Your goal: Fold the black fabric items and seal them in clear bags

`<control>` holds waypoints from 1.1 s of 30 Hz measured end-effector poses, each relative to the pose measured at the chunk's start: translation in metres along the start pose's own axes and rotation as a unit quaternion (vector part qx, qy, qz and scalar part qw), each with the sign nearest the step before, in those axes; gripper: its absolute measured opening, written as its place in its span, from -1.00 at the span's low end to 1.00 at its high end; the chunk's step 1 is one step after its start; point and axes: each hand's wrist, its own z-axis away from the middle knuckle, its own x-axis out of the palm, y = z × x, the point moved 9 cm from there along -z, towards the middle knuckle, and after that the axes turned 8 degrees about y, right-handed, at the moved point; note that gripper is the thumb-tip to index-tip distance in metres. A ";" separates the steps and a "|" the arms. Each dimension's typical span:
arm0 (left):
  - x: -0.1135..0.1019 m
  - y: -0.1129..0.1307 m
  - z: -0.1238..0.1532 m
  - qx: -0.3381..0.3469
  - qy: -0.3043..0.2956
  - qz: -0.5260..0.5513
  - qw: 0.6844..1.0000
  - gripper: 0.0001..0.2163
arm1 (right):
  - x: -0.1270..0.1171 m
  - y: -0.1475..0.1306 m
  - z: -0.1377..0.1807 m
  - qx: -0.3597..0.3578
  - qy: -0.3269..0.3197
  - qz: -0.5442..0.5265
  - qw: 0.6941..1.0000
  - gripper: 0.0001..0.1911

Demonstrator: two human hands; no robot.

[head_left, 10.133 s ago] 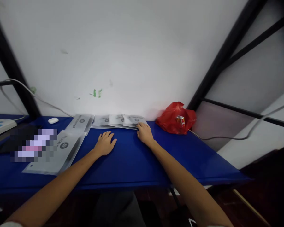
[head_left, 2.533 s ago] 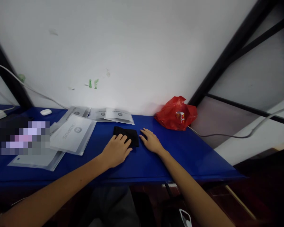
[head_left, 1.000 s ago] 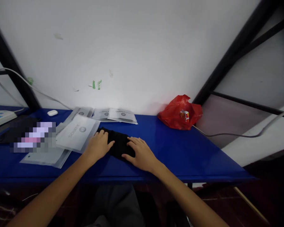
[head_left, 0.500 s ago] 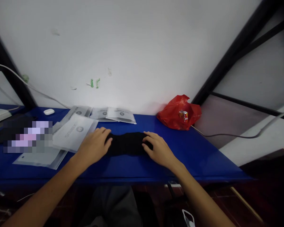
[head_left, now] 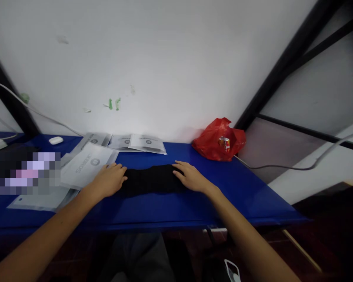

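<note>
A dark, folded piece of black cloth (head_left: 151, 180) lies flat and stretched sideways on the blue tabletop, its exact kind not clear. My left hand (head_left: 111, 180) rests at the cloth's left end, palm down, with fingers and thumb apart. At the opposite end, my right hand (head_left: 190, 177) lies over the cloth's right edge, fingers extended and thumb apart. Just beyond my left hand is a frosted plastic pouch (head_left: 88, 166) with a printed round logo, on top of other pouches.
More printed pouches (head_left: 147, 143) lie along the wall. A red plastic bag (head_left: 214, 145) stands at the back right, near a cable (head_left: 270, 167). A small white case (head_left: 55, 140) sits at back left. The blue table (head_left: 238, 196) has its front edge close to me.
My left hand has slid left off its curled hold on the cloth, and more of the cloth's left part shows. The right hand has shifted slightly. The whole view has moved a little.
</note>
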 end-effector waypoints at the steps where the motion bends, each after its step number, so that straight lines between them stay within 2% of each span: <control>1: 0.001 -0.003 -0.002 -0.006 -0.010 -0.002 1.000 -0.75 | 0.003 0.001 -0.004 -0.002 -0.011 0.005 1.000 -0.63; 6: -0.003 -0.013 -0.016 -0.036 0.002 -0.003 0.999 -0.83 | 0.005 0.002 -0.020 -0.021 -0.022 -0.010 0.999 -0.84; 11: -0.008 -0.014 -0.026 -0.033 0.046 0.013 0.998 -0.81 | 0.003 0.005 -0.031 -0.002 -0.009 -0.015 1.000 -0.85; 16: 0.001 -0.017 -0.026 -0.039 0.012 0.025 0.999 -0.77 | 0.009 0.010 -0.037 0.026 -0.007 -0.026 0.999 -0.71; 20: 0.003 -0.021 -0.025 -0.048 -0.001 0.033 0.998 -0.77 | 0.015 0.013 -0.045 0.042 -0.019 -0.051 0.998 -0.82; 24: 0.000 -0.023 -0.029 -0.047 0.023 0.050 0.997 -0.78 | 0.012 0.013 -0.054 0.046 -0.005 -0.061 0.997 -0.92; 28: -0.010 -0.024 -0.031 -0.049 0.064 0.064 0.995 -0.78 | -0.005 0.008 -0.055 0.052 0.039 -0.075 0.995 -0.91; 33: -0.051 -0.020 -0.008 -0.003 0.162 0.152 0.975 -0.77 | -0.059 -0.013 -0.021 0.014 0.123 -0.108 0.986 -0.88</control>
